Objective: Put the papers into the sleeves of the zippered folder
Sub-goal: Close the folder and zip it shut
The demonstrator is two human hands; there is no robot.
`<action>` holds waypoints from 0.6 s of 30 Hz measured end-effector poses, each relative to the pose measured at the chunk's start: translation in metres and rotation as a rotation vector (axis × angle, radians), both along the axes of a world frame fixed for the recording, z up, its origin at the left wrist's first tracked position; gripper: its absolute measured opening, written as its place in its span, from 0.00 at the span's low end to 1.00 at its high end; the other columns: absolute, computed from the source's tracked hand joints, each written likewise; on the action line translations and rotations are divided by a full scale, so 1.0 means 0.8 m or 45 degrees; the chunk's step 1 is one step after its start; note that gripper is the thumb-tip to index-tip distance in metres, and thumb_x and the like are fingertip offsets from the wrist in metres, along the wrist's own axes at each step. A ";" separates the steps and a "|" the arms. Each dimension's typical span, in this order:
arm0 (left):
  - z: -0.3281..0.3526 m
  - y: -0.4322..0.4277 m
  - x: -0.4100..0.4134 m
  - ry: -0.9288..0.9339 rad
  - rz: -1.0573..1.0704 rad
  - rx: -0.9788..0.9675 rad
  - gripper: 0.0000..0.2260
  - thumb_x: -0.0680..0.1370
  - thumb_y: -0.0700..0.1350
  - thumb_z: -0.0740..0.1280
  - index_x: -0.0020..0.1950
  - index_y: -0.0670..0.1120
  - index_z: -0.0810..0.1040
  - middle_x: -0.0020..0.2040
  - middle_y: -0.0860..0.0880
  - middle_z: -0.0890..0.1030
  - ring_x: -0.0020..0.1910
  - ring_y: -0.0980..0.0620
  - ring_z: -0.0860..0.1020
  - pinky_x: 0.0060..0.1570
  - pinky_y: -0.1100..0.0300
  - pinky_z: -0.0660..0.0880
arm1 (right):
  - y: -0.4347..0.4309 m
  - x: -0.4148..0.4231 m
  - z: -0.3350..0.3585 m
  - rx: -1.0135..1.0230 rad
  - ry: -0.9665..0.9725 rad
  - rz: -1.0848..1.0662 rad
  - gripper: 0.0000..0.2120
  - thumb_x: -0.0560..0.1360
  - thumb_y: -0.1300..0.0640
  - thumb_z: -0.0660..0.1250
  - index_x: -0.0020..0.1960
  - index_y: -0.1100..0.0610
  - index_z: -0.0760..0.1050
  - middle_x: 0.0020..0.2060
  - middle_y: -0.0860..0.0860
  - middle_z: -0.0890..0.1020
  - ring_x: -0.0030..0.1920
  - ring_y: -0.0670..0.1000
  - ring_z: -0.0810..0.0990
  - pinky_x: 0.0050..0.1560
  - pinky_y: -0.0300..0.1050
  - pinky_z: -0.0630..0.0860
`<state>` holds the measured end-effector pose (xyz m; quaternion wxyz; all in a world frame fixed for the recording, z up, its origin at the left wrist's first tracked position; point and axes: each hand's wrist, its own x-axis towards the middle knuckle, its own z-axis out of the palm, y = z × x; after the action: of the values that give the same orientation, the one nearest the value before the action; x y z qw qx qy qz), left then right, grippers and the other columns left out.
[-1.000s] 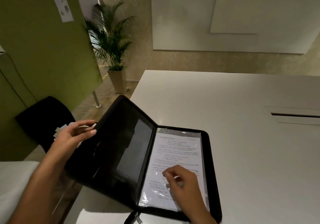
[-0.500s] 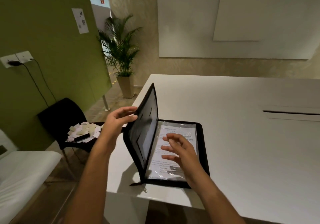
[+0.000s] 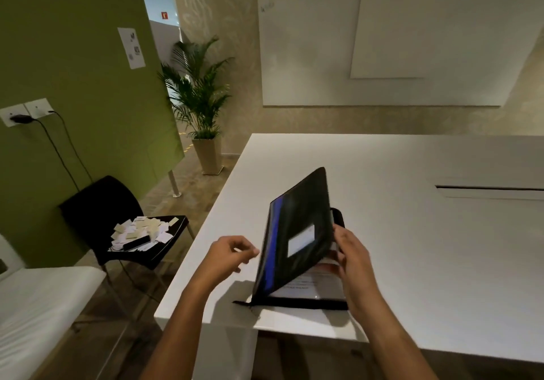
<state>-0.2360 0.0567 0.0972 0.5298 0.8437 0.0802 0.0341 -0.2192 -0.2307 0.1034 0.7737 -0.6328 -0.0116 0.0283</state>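
Moved: cover of black zippered fabric folder (image 3: 297,232), lying at the near corner of smooth white table (image 3: 426,247), is being swung past upright, over the sleeve side.
Progress: handwritten white paper (image 3: 300,285) is being held in glossy clear sleeve (image 3: 318,295); filing judged done, zipping left.
Grip: cover edge is being pinched by right hand (image 3: 353,259); left hand (image 3: 226,257), loosely curled, is being kept empty.

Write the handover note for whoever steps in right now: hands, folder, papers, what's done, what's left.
Left hand: loosely curled, holds nothing, left of the cover.
Right hand: grips the cover's free edge.
Folder: on the table by its near edge, cover tilted over the base.
Done: a paper lies in the visible sleeve.
Left: likely lower the cover and zip it; other sleeves are hidden.
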 end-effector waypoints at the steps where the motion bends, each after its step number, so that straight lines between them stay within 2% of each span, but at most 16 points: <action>1: -0.015 0.007 -0.006 0.051 -0.038 0.090 0.03 0.80 0.48 0.79 0.46 0.51 0.89 0.45 0.52 0.89 0.47 0.51 0.87 0.39 0.61 0.82 | -0.006 -0.001 -0.008 0.007 0.027 -0.108 0.13 0.88 0.44 0.64 0.64 0.47 0.85 0.53 0.48 0.91 0.53 0.53 0.91 0.48 0.49 0.89; 2: -0.029 0.012 -0.013 0.104 -0.102 0.166 0.04 0.79 0.49 0.79 0.45 0.52 0.89 0.44 0.54 0.89 0.46 0.54 0.86 0.38 0.65 0.79 | -0.013 0.000 -0.017 0.001 0.057 -0.208 0.11 0.88 0.48 0.66 0.63 0.48 0.86 0.51 0.47 0.91 0.52 0.54 0.90 0.46 0.48 0.89; 4: -0.053 0.019 -0.026 0.193 -0.247 0.267 0.06 0.76 0.54 0.81 0.46 0.54 0.89 0.45 0.57 0.89 0.45 0.59 0.86 0.39 0.69 0.77 | -0.024 0.000 -0.036 -0.054 0.122 -0.352 0.09 0.87 0.54 0.68 0.62 0.51 0.87 0.52 0.49 0.90 0.54 0.55 0.88 0.51 0.52 0.89; 6: -0.075 0.022 -0.036 0.222 -0.353 0.318 0.11 0.72 0.58 0.83 0.48 0.55 0.87 0.45 0.58 0.88 0.44 0.60 0.85 0.42 0.67 0.80 | -0.030 0.000 -0.056 -0.162 0.160 -0.429 0.10 0.87 0.58 0.68 0.64 0.55 0.86 0.54 0.53 0.89 0.55 0.57 0.88 0.57 0.59 0.88; 8: -0.093 0.022 -0.041 0.181 -0.413 0.347 0.16 0.69 0.57 0.85 0.51 0.55 0.85 0.45 0.57 0.87 0.43 0.59 0.85 0.45 0.65 0.83 | -0.032 0.000 -0.071 -0.338 0.147 -0.504 0.11 0.86 0.61 0.69 0.66 0.58 0.84 0.55 0.56 0.88 0.56 0.61 0.87 0.59 0.62 0.87; 9: -0.101 0.022 -0.043 0.147 -0.429 0.351 0.17 0.69 0.55 0.86 0.51 0.55 0.83 0.45 0.58 0.87 0.43 0.58 0.85 0.46 0.64 0.84 | -0.033 0.001 -0.078 -0.442 0.134 -0.544 0.11 0.85 0.62 0.69 0.66 0.59 0.84 0.55 0.57 0.88 0.57 0.62 0.87 0.59 0.60 0.86; 11: -0.113 0.025 -0.044 0.086 -0.436 0.349 0.16 0.70 0.50 0.86 0.51 0.56 0.82 0.45 0.60 0.86 0.44 0.58 0.84 0.47 0.62 0.85 | -0.034 0.000 -0.089 -0.654 0.117 -0.593 0.12 0.84 0.64 0.70 0.66 0.62 0.84 0.53 0.56 0.86 0.58 0.64 0.86 0.55 0.50 0.82; 13: -0.122 0.029 -0.045 0.052 -0.405 0.334 0.15 0.71 0.47 0.84 0.50 0.58 0.81 0.45 0.60 0.85 0.46 0.58 0.84 0.49 0.61 0.84 | -0.032 -0.007 -0.099 -0.913 0.116 -0.585 0.15 0.84 0.60 0.72 0.69 0.64 0.81 0.55 0.59 0.83 0.60 0.66 0.84 0.51 0.46 0.80; 15: -0.128 0.033 -0.046 0.045 -0.356 0.266 0.15 0.72 0.47 0.84 0.50 0.59 0.82 0.46 0.58 0.86 0.48 0.58 0.85 0.48 0.64 0.83 | -0.027 -0.019 -0.106 -1.356 0.059 -0.603 0.26 0.81 0.52 0.77 0.73 0.63 0.76 0.62 0.63 0.79 0.61 0.68 0.80 0.54 0.55 0.81; 16: -0.131 0.035 -0.046 0.045 -0.336 0.221 0.15 0.72 0.48 0.85 0.50 0.59 0.82 0.46 0.58 0.86 0.48 0.59 0.85 0.48 0.66 0.82 | -0.019 -0.029 -0.108 -1.563 -0.032 -0.638 0.28 0.79 0.50 0.79 0.72 0.62 0.77 0.63 0.63 0.78 0.59 0.67 0.79 0.53 0.58 0.81; 18: -0.135 0.037 -0.047 0.050 -0.301 0.153 0.15 0.72 0.50 0.86 0.51 0.58 0.83 0.47 0.57 0.87 0.49 0.59 0.85 0.48 0.68 0.81 | 0.013 -0.051 -0.110 -1.728 -0.321 -0.595 0.24 0.75 0.48 0.81 0.64 0.58 0.80 0.57 0.58 0.79 0.53 0.60 0.78 0.49 0.55 0.78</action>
<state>-0.2734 0.0866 -0.0111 0.4770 0.8779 -0.0118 -0.0404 -0.2602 -0.2204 0.0158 0.1894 -0.9576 0.0550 -0.2098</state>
